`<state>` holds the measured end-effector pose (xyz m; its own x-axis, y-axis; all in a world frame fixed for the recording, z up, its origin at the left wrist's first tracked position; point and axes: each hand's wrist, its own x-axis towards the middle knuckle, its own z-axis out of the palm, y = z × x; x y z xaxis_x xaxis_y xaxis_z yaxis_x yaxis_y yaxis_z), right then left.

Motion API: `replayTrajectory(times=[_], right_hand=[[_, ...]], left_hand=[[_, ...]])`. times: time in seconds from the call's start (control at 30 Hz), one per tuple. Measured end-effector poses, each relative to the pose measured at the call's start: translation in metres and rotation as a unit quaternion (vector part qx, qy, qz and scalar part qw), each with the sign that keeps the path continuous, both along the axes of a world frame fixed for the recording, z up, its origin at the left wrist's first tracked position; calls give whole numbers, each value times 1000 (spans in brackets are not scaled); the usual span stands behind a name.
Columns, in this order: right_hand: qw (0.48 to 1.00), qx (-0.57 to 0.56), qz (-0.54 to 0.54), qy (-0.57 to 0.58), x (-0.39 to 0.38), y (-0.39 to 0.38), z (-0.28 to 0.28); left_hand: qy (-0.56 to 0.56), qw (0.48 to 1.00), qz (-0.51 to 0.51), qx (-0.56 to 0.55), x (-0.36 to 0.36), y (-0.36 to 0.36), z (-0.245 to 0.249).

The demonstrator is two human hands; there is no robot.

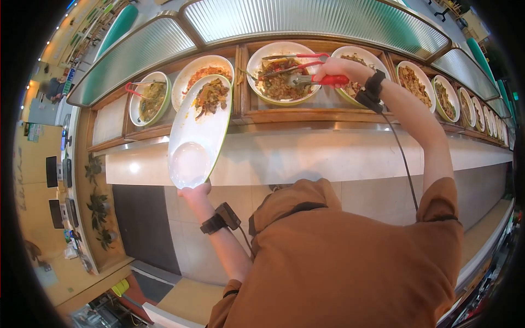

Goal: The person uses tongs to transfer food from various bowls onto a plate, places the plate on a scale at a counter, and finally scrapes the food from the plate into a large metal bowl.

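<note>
My left hand [196, 192] grips the near end of a long oval white plate [183, 123] with a green rim. Cooked food [210, 98] sits at the plate's far end, and a round hollow at the near end holds nothing. The plate is tilted, its far end overlapping a bowl of reddish food [206, 71]. My right hand [342, 70] is closed around red-handled metal serving tongs [328, 80] over a white bowl [258, 94] of brown noodle-like food. Another thin metal utensil with a red handle [311, 56] reaches across the same bowl, close to my fingers.
More bowls of food stand in the wooden counter [328, 115], including one at left with red-handled tongs [134, 90] and several [414, 82] toward the right. A ribbed clear guard [306, 22] rises behind them. A pale ledge [317, 156] runs along the front.
</note>
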<state>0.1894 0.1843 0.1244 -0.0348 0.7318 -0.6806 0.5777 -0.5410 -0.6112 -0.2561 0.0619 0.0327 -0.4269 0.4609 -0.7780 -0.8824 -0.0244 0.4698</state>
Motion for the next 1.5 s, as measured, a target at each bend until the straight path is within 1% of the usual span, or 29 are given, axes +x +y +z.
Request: replayTrajectory(times=[0.07, 0.17, 0.27, 0.37, 0.47, 0.57, 0.67, 0.77, 0.87, 0.97, 1.07, 1.1, 1.17, 1.2, 1.27, 1.33, 1.37, 1.47, 1.5], right_hand=[[1000, -8, 2, -8, 2, -2, -1], [1000, -21, 14, -16, 11, 5, -17], [999, -36, -9, 12, 11, 5, -26], [999, -41, -4, 6, 16, 6, -33], [998, -26, -15, 63, 23, -1, -21], [996, -42, -25, 79, 28, 3, -21], [997, -58, -21, 53, 24, 2, -12], [997, -42, -35, 55, 25, 0, -13], [993, 52, -45, 98, 8, -25, 24], [984, 107, -42, 138, 9, -22, 32], [995, 38, -35, 87, -7, 9, 31], [993, 23, -15, 115, -12, 21, 27], [986, 16, -9, 167, -19, 34, 23], [981, 13, -7, 192, -30, 38, 30], [980, 50, -9, 192, -56, 33, 42], [977, 78, -1, 197, -79, 36, 44], [984, 57, 51, 162, -88, 41, 46], [976, 82, 91, 178, -113, 47, 29], [974, 75, 108, 185, -118, 50, 22]], left_hand=[[4, 1000, 16, -23, 6, 1, 8], [-34, 999, 20, -11, 5, -1, 9], [-9, 999, 7, -31, -9, 5, -11], [-22, 999, 31, -37, 9, 2, 11], [-24, 999, 36, -31, 4, 1, 2], [-22, 998, 41, -36, 0, 3, -7], [-25, 998, 40, -32, 7, 2, 3], [-18, 999, 28, -23, 5, 2, 0], [-36, 998, 47, -24, 11, 1, 8], [-48, 999, 10, -6, -4, 4, -7], [-44, 998, 32, 37, 2, -2, -5], [-28, 999, 28, 26, 1, -2, -6], [4, 1000, 17, 3, -1, 0, -9], [-8, 1000, 24, 4, -4, 0, -12], [-32, 999, 36, 4, -9, 0, -18], [-15, 1000, 6, -1, -5, 1, -11], [-7, 1000, -9, -4, -4, 1, -8], [52, 997, -47, -24, -3, 1, -9], [97, 990, -95, -39, -12, 1, -23]])
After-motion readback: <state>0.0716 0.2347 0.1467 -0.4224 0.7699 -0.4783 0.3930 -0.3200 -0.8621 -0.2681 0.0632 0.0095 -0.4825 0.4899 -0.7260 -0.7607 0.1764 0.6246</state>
